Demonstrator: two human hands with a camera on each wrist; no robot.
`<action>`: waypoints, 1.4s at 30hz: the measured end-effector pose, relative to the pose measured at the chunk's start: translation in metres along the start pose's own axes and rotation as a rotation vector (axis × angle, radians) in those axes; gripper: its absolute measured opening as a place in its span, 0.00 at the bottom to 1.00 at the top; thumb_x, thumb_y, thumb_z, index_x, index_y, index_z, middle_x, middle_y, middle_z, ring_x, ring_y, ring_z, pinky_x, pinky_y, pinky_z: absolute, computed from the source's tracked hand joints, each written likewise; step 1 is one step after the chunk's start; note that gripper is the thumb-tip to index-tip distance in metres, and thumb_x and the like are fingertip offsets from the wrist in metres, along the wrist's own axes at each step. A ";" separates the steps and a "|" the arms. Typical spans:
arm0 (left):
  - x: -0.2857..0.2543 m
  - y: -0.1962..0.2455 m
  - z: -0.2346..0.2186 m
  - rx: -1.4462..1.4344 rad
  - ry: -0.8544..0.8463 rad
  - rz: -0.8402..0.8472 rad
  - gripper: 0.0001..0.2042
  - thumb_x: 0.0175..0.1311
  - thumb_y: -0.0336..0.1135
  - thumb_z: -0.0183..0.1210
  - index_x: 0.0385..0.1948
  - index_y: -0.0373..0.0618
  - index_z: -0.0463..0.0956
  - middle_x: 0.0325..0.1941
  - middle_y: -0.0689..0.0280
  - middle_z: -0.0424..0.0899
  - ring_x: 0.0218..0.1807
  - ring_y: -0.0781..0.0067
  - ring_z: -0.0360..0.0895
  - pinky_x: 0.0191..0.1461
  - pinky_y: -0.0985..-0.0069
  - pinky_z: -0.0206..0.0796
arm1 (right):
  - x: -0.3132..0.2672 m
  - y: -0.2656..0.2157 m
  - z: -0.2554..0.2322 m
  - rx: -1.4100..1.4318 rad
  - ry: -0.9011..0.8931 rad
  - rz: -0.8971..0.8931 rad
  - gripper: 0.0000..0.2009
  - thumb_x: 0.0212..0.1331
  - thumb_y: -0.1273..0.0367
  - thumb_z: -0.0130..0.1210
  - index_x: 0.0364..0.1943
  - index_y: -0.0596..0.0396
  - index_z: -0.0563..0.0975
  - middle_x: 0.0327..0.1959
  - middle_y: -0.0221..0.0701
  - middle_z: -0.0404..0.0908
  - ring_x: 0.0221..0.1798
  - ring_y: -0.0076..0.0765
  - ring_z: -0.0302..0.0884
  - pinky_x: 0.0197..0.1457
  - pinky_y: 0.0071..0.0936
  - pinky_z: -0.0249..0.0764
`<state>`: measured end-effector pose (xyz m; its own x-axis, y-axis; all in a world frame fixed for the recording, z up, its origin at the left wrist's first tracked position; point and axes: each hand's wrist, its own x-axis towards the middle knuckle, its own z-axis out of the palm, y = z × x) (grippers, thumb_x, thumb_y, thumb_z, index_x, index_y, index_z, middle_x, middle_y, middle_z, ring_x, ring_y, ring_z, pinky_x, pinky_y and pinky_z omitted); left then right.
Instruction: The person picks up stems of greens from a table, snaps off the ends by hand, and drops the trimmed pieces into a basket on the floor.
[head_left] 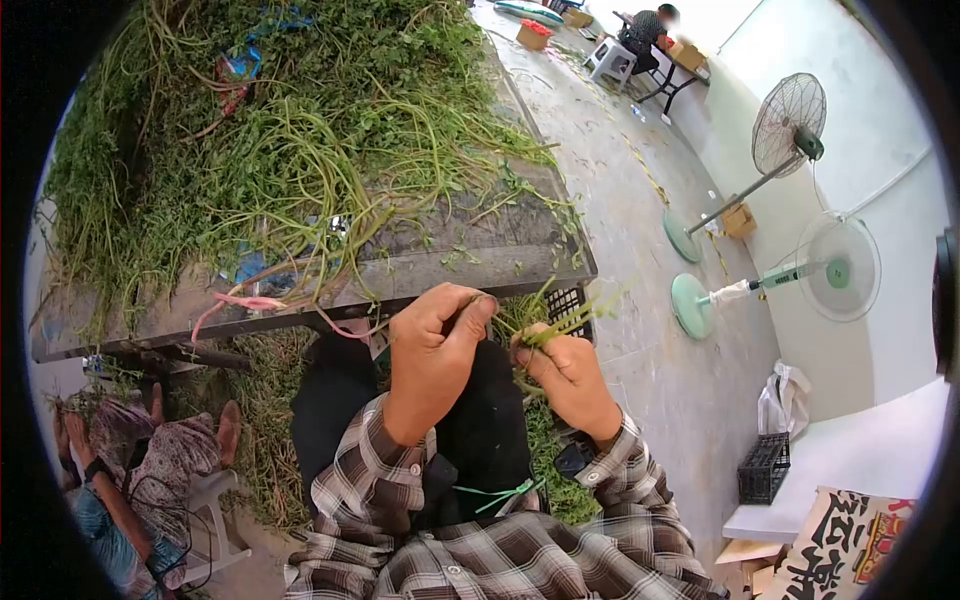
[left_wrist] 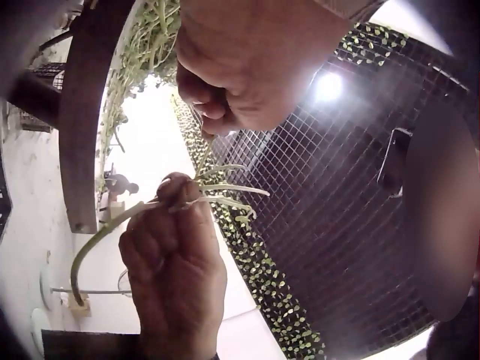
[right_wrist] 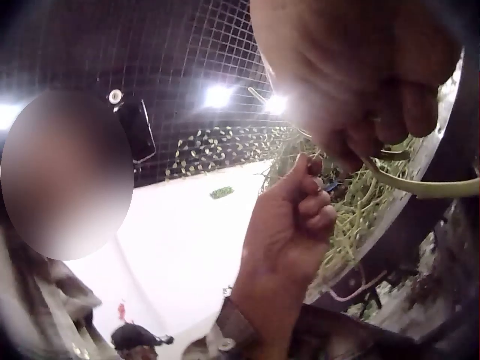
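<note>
Green stems stick out from the right hand, whose thumb and fingers pinch them. Just left of it, over the lap, the left hand has thumb and curled index finger pressed together at the stems' other end. In the left wrist view the right hand grips several pale stems, one bending down to the left. The right wrist view shows a thick stem running from the right hand, with the left hand pinching close by.
A heap of leafy stems covers the table, with a pink tie at its edge. More greens lie on the floor below. Another person's legs are at lower left; someone sits far back. Two fans stand right, beyond a black crate.
</note>
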<state>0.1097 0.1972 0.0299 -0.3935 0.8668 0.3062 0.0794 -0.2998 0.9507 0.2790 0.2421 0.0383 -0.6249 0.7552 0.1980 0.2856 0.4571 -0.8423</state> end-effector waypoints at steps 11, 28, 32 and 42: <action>0.006 0.003 -0.010 0.046 -0.037 -0.097 0.09 0.62 0.32 0.52 0.24 0.38 0.73 0.17 0.69 0.70 0.21 0.81 0.64 0.26 0.81 0.57 | -0.043 0.107 -0.089 0.290 0.728 0.382 0.08 0.61 0.66 0.47 0.33 0.56 0.73 0.15 0.19 0.64 0.11 0.14 0.53 0.13 0.15 0.46; 0.007 -0.007 -0.007 0.360 -0.281 0.096 0.11 0.57 0.29 0.53 0.40 0.37 0.75 0.42 0.55 0.78 0.47 0.55 0.73 0.52 0.68 0.63 | 0.042 0.100 -0.109 0.076 0.445 0.293 0.12 0.60 0.68 0.46 0.37 0.62 0.77 0.32 0.32 0.79 0.28 0.22 0.75 0.25 0.18 0.69; 0.008 -0.005 -0.009 0.320 -0.230 0.081 0.10 0.57 0.29 0.53 0.38 0.36 0.75 0.41 0.55 0.77 0.46 0.54 0.73 0.51 0.68 0.64 | 0.099 0.045 -0.092 0.061 0.201 0.200 0.12 0.61 0.69 0.44 0.39 0.62 0.75 0.31 0.32 0.79 0.28 0.23 0.74 0.28 0.19 0.70; 0.009 -0.008 -0.015 0.286 -0.202 0.102 0.09 0.56 0.30 0.53 0.37 0.37 0.75 0.39 0.55 0.77 0.44 0.53 0.73 0.49 0.67 0.64 | 0.244 0.113 -0.074 -0.788 0.182 -0.216 0.21 0.49 0.72 0.48 0.50 0.63 0.70 0.54 0.50 0.68 0.54 0.55 0.66 0.59 0.38 0.63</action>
<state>0.0916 0.2015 0.0247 -0.1834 0.9081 0.3764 0.3733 -0.2899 0.8813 0.2126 0.5127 0.0290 -0.6163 0.6464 0.4498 0.6395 0.7441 -0.1933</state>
